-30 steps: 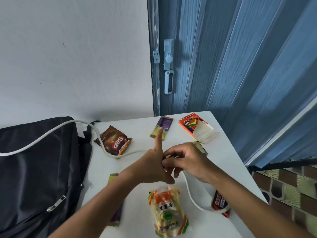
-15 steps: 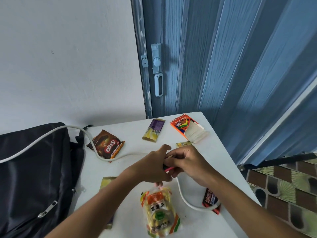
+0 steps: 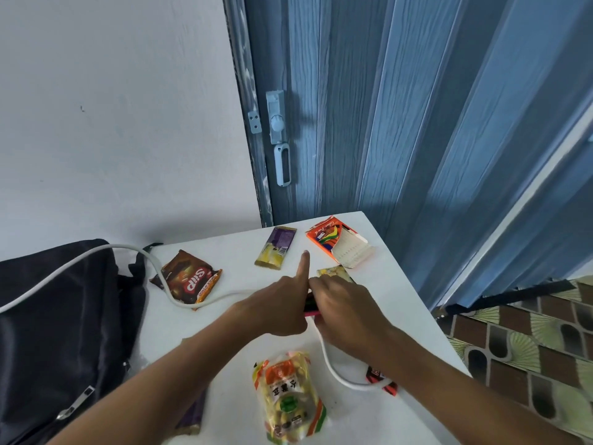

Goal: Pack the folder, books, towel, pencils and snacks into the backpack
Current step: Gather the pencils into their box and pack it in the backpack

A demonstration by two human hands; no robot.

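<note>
Over the middle of the white table [image 3: 231, 335], my left hand [image 3: 276, 309] and my right hand [image 3: 343, 303] meet around a small bundle of coloured pencils [image 3: 310, 309]; only dark and pink ends show between them. My left index finger points straight up. The black backpack [image 3: 61, 332] lies at the left. The open orange pencil box [image 3: 337, 244] sits at the far right corner. Snacks lie about: a brown Slip packet [image 3: 187, 279], a purple-yellow bar [image 3: 276, 247], a yellow packet [image 3: 333, 272] behind my right hand, and a clear bag of yellow snacks [image 3: 288, 399] near me.
A white cable [image 3: 167, 284] runs from over the backpack across the table and loops under my right arm. A dark red-black wrapper [image 3: 382, 377] lies at the right edge. A purple wrapper [image 3: 192, 419] shows under my left forearm. A blue folding door [image 3: 401, 107] stands behind.
My left index finger was folded down half a second ago and now points up again. Both hands stay together over the pencils. The camera view shifted slightly.
</note>
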